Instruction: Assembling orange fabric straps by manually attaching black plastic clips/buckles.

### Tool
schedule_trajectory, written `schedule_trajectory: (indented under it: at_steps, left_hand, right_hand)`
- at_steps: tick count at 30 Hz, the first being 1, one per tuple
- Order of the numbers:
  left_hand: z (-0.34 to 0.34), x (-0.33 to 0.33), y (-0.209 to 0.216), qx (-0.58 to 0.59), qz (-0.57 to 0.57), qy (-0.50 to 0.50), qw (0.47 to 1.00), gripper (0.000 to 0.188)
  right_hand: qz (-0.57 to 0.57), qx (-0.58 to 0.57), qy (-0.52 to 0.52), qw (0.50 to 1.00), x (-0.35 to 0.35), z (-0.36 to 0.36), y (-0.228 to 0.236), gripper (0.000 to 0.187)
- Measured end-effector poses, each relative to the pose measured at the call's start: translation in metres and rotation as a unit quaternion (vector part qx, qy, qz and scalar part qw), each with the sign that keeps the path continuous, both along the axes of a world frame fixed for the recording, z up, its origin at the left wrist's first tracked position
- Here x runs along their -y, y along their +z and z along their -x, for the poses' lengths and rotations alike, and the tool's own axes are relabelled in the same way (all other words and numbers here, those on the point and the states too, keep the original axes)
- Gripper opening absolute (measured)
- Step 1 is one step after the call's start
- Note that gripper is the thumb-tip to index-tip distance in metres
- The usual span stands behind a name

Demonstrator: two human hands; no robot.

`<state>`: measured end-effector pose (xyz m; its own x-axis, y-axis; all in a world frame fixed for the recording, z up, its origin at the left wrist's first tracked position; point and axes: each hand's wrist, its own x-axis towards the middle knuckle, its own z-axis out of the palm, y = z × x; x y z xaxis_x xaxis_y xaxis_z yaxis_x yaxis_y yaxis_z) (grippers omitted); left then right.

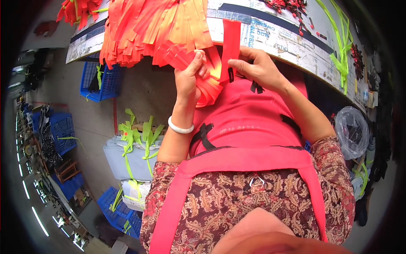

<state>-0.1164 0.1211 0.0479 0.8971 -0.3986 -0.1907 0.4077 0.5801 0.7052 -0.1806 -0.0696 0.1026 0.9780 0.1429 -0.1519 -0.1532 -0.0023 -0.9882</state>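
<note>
My left hand [191, 78] is closed round a bundle of orange-red fabric strips [208, 94], which fan out above the fist and hang in a curve below it. Between the thumb and fingers of my right hand [261, 68], a single red strip [231, 39] is pinched upright near its lower end. A small black loop piece [231, 75] shows at that end, beside my right thumb; how it is joined I cannot tell. Under the right hand, a few short black tabs [256, 87] stick out against my red apron [249, 122].
A large heap of orange-red strips [144, 29] overhangs the edge of the worktable [292, 55]. Red-and-black small parts [292, 6] and yellow-green ties [340, 51] lie on its right. Blue crates [99, 82] and a tied grey bundle [114, 156] are on the floor at left.
</note>
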Motion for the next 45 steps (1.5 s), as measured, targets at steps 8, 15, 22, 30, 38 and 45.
schedule_trajectory:
  at_steps: [8,15,22,30,38,45]
  left_hand:
    - [0.023,-0.054,-0.007,-0.026,0.037,0.079,0.996,0.012]
    - [0.02,-0.035,0.005,-0.036,0.006,0.024,0.999,0.011]
    - [0.013,-0.006,0.017,-0.048,-0.019,-0.103,0.993,0.019]
    - [0.026,0.006,0.015,-0.002,-0.097,-0.156,0.983,0.025]
    - [0.008,-0.018,-0.014,-0.045,0.121,-0.246,0.96,0.021]
    - [-0.012,-0.023,-0.004,-0.083,0.093,-0.207,0.97,0.026]
  right_hand:
    - [-0.022,0.064,-0.004,0.998,0.008,-0.194,0.043,0.03]
    - [0.158,0.086,-0.048,0.983,0.016,-0.193,-0.04,0.036]
    - [0.08,0.169,0.058,0.981,-0.009,-0.051,-0.012,0.019]
    - [0.209,0.128,0.054,0.968,-0.012,-0.026,0.009,0.015]
    - [-0.043,0.089,0.008,0.995,0.005,-0.009,-0.009,0.016]
    - [-0.047,0.076,-0.018,0.996,0.017,-0.003,0.002,0.015]
